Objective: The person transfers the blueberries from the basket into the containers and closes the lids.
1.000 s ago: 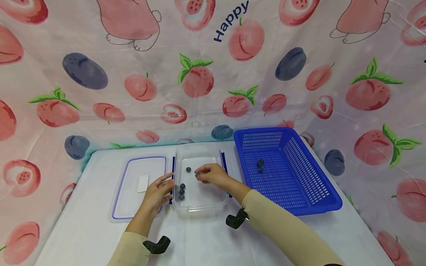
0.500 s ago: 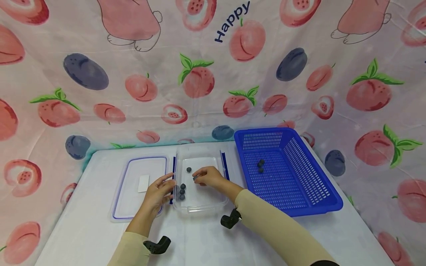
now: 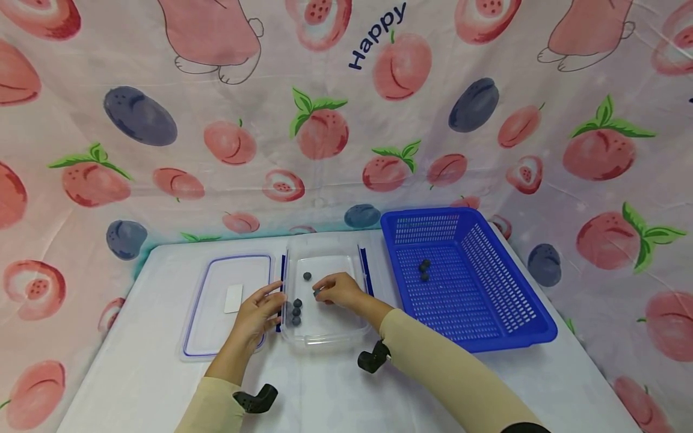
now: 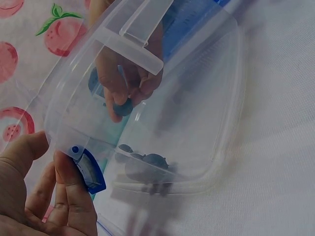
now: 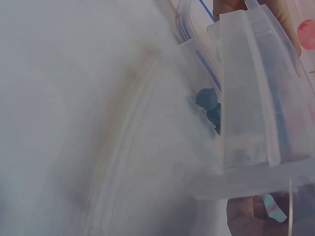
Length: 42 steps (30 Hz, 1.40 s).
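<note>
A clear plastic box point(image 3: 338, 316) stands at the table's middle with its blue side latches folded out. My left hand point(image 3: 260, 313) steadies its left side, the fingertips at the rim beside a blue latch point(image 4: 89, 172). Inside the box, my right hand point(image 3: 342, 290) pinches a blueberry point(image 4: 123, 106) between thumb and fingertips, low over the bottom. Three blueberries point(image 3: 296, 312) lie in a row along the left wall. Another single blueberry point(image 3: 307, 276) lies farther back. In the right wrist view, the box wall partly covers the row of berries point(image 5: 206, 99).
A blue perforated basket point(image 3: 482, 347) stands on the right, with a small cluster of blueberries point(image 3: 424, 277) on its bottom. Left of the box lies the clear lid point(image 3: 203, 319) with a blue seal and a white label point(image 3: 233, 299). A fruit-print cloth point(image 3: 319, 210) hangs behind.
My right hand has moved a little to the left and nearer to me inside the box, still pinching the blueberry. The left hand, box and basket hold their places.
</note>
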Tool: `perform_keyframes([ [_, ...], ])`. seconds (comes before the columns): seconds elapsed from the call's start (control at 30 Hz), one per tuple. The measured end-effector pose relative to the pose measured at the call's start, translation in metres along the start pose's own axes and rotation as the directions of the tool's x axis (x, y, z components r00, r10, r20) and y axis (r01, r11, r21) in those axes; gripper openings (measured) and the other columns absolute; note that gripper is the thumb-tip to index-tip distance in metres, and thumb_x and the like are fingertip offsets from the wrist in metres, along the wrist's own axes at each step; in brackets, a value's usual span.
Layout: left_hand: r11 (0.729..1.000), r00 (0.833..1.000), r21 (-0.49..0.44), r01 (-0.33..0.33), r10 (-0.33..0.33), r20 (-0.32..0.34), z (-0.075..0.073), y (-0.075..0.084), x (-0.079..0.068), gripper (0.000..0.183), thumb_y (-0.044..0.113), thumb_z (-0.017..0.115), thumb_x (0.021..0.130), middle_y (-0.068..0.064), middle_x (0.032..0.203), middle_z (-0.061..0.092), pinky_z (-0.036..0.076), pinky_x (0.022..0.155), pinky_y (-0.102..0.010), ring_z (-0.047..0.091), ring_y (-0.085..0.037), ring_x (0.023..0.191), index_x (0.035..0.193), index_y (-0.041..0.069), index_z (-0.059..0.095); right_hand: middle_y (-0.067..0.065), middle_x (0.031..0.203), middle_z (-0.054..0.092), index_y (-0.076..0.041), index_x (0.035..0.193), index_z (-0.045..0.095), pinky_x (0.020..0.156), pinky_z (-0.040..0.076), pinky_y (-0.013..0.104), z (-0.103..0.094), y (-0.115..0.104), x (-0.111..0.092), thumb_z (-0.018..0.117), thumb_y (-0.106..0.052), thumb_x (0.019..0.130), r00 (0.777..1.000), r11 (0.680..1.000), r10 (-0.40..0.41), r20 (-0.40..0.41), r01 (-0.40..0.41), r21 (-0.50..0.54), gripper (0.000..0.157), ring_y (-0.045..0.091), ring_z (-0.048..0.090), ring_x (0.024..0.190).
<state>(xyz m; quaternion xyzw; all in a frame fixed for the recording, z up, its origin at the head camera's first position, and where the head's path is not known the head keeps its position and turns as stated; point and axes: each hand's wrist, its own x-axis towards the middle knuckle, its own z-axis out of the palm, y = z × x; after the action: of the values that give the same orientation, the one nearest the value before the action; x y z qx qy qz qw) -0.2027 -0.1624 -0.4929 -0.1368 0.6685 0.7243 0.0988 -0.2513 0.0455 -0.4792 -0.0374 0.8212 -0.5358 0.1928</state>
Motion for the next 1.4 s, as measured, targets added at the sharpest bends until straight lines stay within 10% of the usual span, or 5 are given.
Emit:
perform_keyframes([
  [0.47,1.0,1.0,0.005,0.004,-0.004,-0.003,0.001,0.0,-0.001,0.054,0.015,0.065,0.096,0.008,0.106,0.065,0.054,0.071,-0.021,0.059,-0.006,0.087,0.146,0.008,0.046,0.007,0.091,0.063,0.002,0.114,0.07,0.08,0.058,0.03,-0.015,-0.007,-0.003,0.07,-0.005,0.087,0.995,0.993,-0.1,0.023,0.098,0.069,0.028,0.023,0.068,0.086],
  [0.8,1.0,1.0,0.016,-0.009,0.009,-0.005,0.0,-0.001,-0.004,0.052,0.015,0.064,0.096,0.004,0.108,0.065,0.054,0.071,-0.021,0.06,-0.006,0.086,0.145,0.007,0.047,0.017,0.118,0.063,0.0,0.126,0.063,0.096,0.053,0.041,-0.103,-0.031,-0.004,0.062,-0.008,0.095,0.984,0.98,-0.16,-0.073,0.168,0.108,0.032,0.031,0.064,0.106],
  [1.1,1.0,1.0,-0.005,-0.008,0.008,-0.009,-0.001,-0.002,-0.003,0.053,0.014,0.065,0.096,0.011,0.098,0.065,0.054,0.068,-0.02,0.059,-0.004,0.083,0.145,0.006,0.047,0.021,0.137,0.049,0.003,0.141,0.049,0.101,0.049,0.035,-0.19,0.016,-0.001,0.06,-0.014,0.099,0.979,0.97,-0.102,-0.175,0.137,0.201,0.047,0.01,0.059,0.101],
  [1.4,1.0,1.0,0.007,-0.014,0.014,0.001,-0.001,-0.001,-0.005,0.054,0.016,0.065,0.095,0.012,0.099,0.066,0.054,0.068,-0.019,0.061,-0.003,0.083,0.145,0.007,0.047,0.024,0.152,0.035,0.003,0.149,0.035,0.115,0.034,0.045,-0.218,0.067,-0.012,0.053,-0.018,0.103,0.968,0.967,0.017,-0.249,0.047,0.251,0.054,0.035,0.038,0.138],
])
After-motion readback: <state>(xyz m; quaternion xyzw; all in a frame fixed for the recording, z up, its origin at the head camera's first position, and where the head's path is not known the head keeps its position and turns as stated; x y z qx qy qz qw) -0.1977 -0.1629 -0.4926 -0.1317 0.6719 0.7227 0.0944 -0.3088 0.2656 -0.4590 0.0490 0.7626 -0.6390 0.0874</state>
